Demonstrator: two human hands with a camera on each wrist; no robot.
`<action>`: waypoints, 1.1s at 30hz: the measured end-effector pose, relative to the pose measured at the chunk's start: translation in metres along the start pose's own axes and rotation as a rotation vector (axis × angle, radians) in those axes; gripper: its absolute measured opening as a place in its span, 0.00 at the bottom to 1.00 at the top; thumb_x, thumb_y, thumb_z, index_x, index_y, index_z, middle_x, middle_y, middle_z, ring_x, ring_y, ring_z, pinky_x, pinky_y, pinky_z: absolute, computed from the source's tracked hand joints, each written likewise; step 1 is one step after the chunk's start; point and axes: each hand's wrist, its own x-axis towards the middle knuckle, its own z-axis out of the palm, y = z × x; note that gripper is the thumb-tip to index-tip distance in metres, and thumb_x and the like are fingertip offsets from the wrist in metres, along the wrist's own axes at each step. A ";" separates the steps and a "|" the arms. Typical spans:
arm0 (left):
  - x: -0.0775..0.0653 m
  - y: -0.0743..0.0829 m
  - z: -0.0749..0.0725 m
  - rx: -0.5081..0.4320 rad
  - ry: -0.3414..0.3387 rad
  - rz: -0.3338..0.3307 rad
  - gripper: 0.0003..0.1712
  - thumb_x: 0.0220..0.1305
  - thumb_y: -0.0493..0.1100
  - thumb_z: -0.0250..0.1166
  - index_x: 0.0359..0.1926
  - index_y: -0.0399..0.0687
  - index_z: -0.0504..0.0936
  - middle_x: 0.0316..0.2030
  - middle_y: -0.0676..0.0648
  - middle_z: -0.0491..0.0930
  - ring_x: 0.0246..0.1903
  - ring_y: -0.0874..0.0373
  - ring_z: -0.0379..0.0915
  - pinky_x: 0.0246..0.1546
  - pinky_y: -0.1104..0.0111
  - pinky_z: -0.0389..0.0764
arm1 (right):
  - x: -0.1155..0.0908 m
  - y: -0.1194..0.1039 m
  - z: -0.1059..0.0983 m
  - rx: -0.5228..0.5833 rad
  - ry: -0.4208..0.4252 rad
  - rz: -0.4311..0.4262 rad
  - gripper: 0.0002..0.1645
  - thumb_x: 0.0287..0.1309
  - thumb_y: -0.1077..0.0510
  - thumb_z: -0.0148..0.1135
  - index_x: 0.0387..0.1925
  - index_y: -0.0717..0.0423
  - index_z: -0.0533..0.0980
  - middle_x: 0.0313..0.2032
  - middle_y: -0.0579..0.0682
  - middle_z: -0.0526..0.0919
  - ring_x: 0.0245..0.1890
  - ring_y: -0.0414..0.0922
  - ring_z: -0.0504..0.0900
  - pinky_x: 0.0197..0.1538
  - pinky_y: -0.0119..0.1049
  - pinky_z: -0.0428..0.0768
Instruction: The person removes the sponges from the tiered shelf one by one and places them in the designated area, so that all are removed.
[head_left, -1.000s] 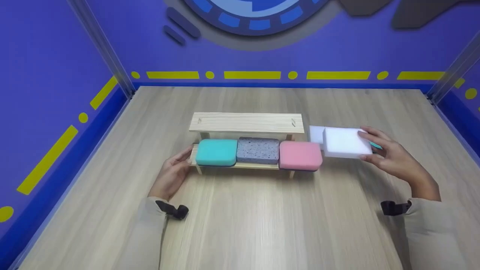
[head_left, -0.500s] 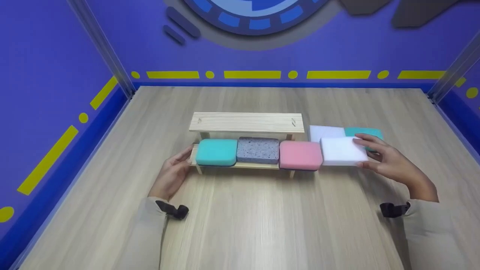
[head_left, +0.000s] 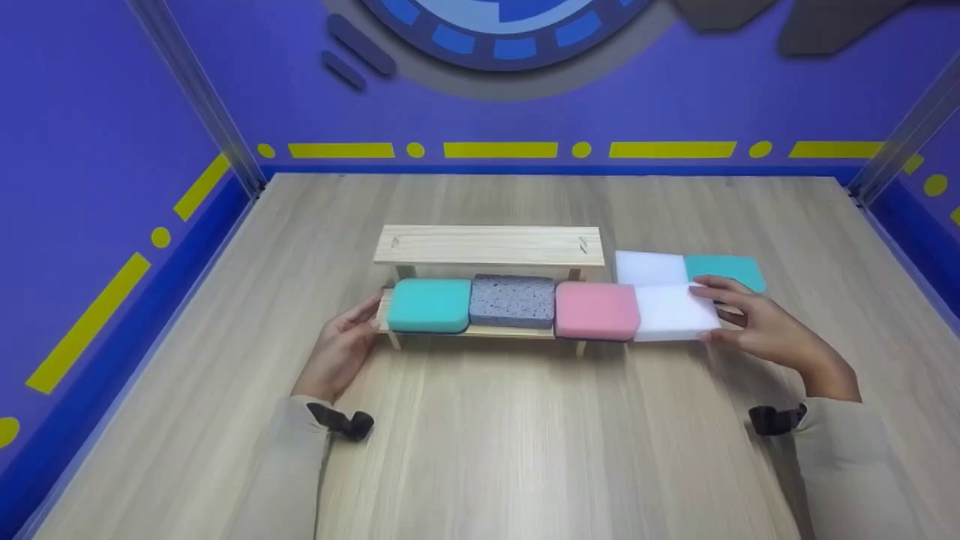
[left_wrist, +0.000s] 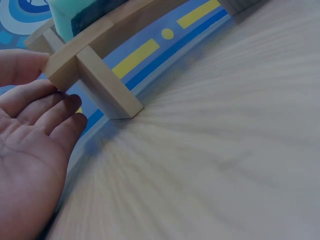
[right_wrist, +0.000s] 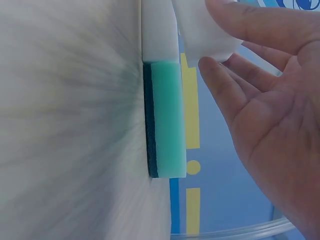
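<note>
In the head view, a two-tier wooden rack [head_left: 489, 244] carries a teal sponge [head_left: 429, 306], a speckled grey sponge [head_left: 512, 301] and a pink sponge [head_left: 596, 311] on its front step. My left hand [head_left: 337, 351] grips the step's left end between thumb and fingers, as the left wrist view also shows. With thumb and fingertips, my right hand [head_left: 772, 335] pinches the right end of a white sponge [head_left: 670, 315]. That sponge is lined up against the pink one's right side and is raised off the table in the right wrist view.
Behind the held sponge, a second white sponge [head_left: 649, 264] and a teal sponge [head_left: 731, 270] lie side by side on the table [head_left: 480, 450]. The rack's upper plank bears nothing. Blue panels [head_left: 517, 120] with yellow marks enclose the table's back and sides.
My right hand has brought the white sponge left and toward me, up against the pink sponge. The teal sponge behind has come into view. My left hand has stayed at the rack.
</note>
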 end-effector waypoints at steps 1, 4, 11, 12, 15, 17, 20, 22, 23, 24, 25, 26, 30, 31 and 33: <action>0.000 0.000 0.000 0.002 -0.002 0.000 0.33 0.65 0.25 0.48 0.71 0.29 0.53 0.73 0.37 0.52 0.73 0.51 0.47 0.61 0.79 0.69 | 0.000 0.000 0.000 -0.001 -0.004 0.007 0.35 0.55 0.69 0.64 0.63 0.75 0.64 0.65 0.71 0.56 0.57 0.14 0.59 0.56 0.09 0.64; 0.000 0.001 0.000 0.003 -0.003 0.001 0.33 0.65 0.24 0.48 0.71 0.29 0.53 0.73 0.37 0.52 0.73 0.50 0.47 0.61 0.78 0.69 | 0.001 -0.001 0.002 -0.032 -0.018 0.047 0.35 0.55 0.66 0.65 0.63 0.73 0.64 0.67 0.71 0.56 0.61 0.24 0.63 0.55 0.08 0.64; 0.000 0.000 0.000 -0.005 -0.005 0.010 0.33 0.64 0.24 0.49 0.70 0.28 0.54 0.73 0.37 0.52 0.73 0.50 0.47 0.63 0.76 0.68 | 0.003 -0.004 0.004 -0.144 -0.045 0.135 0.39 0.54 0.62 0.67 0.65 0.70 0.64 0.68 0.68 0.56 0.64 0.70 0.59 0.62 0.29 0.71; 0.000 0.000 0.000 -0.010 -0.005 0.011 0.33 0.64 0.24 0.49 0.70 0.28 0.54 0.73 0.37 0.53 0.73 0.50 0.47 0.63 0.76 0.68 | 0.004 -0.005 0.004 -0.162 -0.047 0.135 0.39 0.54 0.62 0.68 0.65 0.70 0.63 0.68 0.69 0.57 0.65 0.71 0.59 0.63 0.38 0.72; 0.000 0.000 0.001 -0.016 -0.002 0.014 0.33 0.64 0.25 0.49 0.70 0.28 0.54 0.73 0.37 0.53 0.73 0.50 0.48 0.63 0.76 0.68 | 0.004 -0.005 0.004 -0.245 -0.045 0.131 0.41 0.53 0.59 0.69 0.65 0.70 0.63 0.67 0.69 0.59 0.65 0.70 0.60 0.61 0.57 0.69; 0.000 0.000 0.001 -0.024 0.000 0.013 0.33 0.64 0.24 0.49 0.70 0.28 0.55 0.73 0.37 0.54 0.73 0.51 0.48 0.62 0.77 0.69 | 0.003 -0.005 0.004 -0.286 -0.043 0.126 0.41 0.54 0.58 0.69 0.65 0.69 0.64 0.66 0.69 0.60 0.65 0.70 0.60 0.62 0.54 0.72; 0.001 -0.001 0.000 -0.025 0.004 0.010 0.33 0.64 0.24 0.49 0.70 0.28 0.55 0.73 0.37 0.54 0.73 0.51 0.48 0.61 0.77 0.70 | 0.003 -0.005 0.005 -0.327 -0.042 0.129 0.41 0.54 0.57 0.69 0.65 0.69 0.64 0.66 0.69 0.61 0.65 0.69 0.61 0.61 0.56 0.73; 0.000 -0.001 0.000 -0.026 0.007 0.006 0.33 0.64 0.24 0.49 0.70 0.29 0.55 0.73 0.37 0.54 0.73 0.51 0.48 0.61 0.78 0.70 | 0.003 -0.005 0.005 -0.315 -0.047 0.151 0.41 0.55 0.57 0.68 0.66 0.68 0.63 0.67 0.69 0.60 0.66 0.70 0.60 0.61 0.60 0.70; 0.000 -0.001 0.000 -0.022 0.003 0.004 0.33 0.64 0.24 0.49 0.70 0.29 0.55 0.73 0.37 0.54 0.73 0.51 0.48 0.61 0.78 0.70 | 0.004 -0.005 0.006 -0.304 -0.051 0.163 0.41 0.55 0.58 0.68 0.66 0.68 0.63 0.67 0.70 0.60 0.66 0.71 0.59 0.61 0.66 0.67; 0.000 0.000 0.000 -0.019 0.000 0.002 0.33 0.64 0.25 0.49 0.70 0.29 0.55 0.73 0.37 0.53 0.73 0.51 0.48 0.61 0.78 0.69 | 0.004 -0.006 0.006 -0.302 -0.055 0.176 0.41 0.55 0.57 0.68 0.66 0.68 0.63 0.67 0.70 0.59 0.66 0.71 0.58 0.61 0.68 0.65; 0.000 0.000 0.000 -0.015 -0.003 0.000 0.33 0.65 0.25 0.49 0.70 0.29 0.54 0.73 0.37 0.53 0.73 0.51 0.47 0.62 0.78 0.69 | 0.004 -0.006 0.006 -0.297 -0.059 0.189 0.41 0.54 0.57 0.68 0.66 0.68 0.63 0.67 0.70 0.59 0.66 0.71 0.57 0.61 0.68 0.64; 0.000 0.000 0.000 -0.014 -0.007 -0.004 0.33 0.65 0.25 0.49 0.71 0.29 0.54 0.73 0.37 0.53 0.73 0.51 0.47 0.63 0.77 0.68 | 0.004 -0.006 0.006 -0.296 -0.061 0.201 0.42 0.54 0.57 0.68 0.67 0.68 0.62 0.68 0.70 0.58 0.66 0.71 0.57 0.62 0.69 0.63; 0.000 0.001 0.000 -0.011 -0.017 -0.013 0.33 0.65 0.26 0.49 0.71 0.30 0.53 0.73 0.38 0.52 0.74 0.51 0.46 0.69 0.72 0.61 | 0.006 -0.005 0.007 -0.318 -0.074 0.236 0.44 0.54 0.55 0.69 0.67 0.68 0.62 0.68 0.70 0.58 0.67 0.71 0.55 0.63 0.69 0.61; 0.000 0.001 0.000 -0.011 -0.015 -0.015 0.33 0.66 0.26 0.48 0.71 0.30 0.53 0.74 0.38 0.51 0.74 0.52 0.46 0.70 0.70 0.59 | 0.006 -0.005 0.007 -0.322 -0.075 0.246 0.44 0.54 0.55 0.69 0.67 0.67 0.61 0.68 0.69 0.57 0.67 0.71 0.55 0.63 0.69 0.61; 0.000 0.001 0.000 -0.011 -0.011 -0.020 0.33 0.66 0.26 0.48 0.71 0.31 0.52 0.74 0.39 0.51 0.74 0.52 0.45 0.72 0.68 0.56 | 0.007 -0.005 0.007 -0.324 -0.082 0.267 0.45 0.54 0.53 0.69 0.68 0.67 0.60 0.69 0.69 0.56 0.68 0.71 0.54 0.63 0.69 0.61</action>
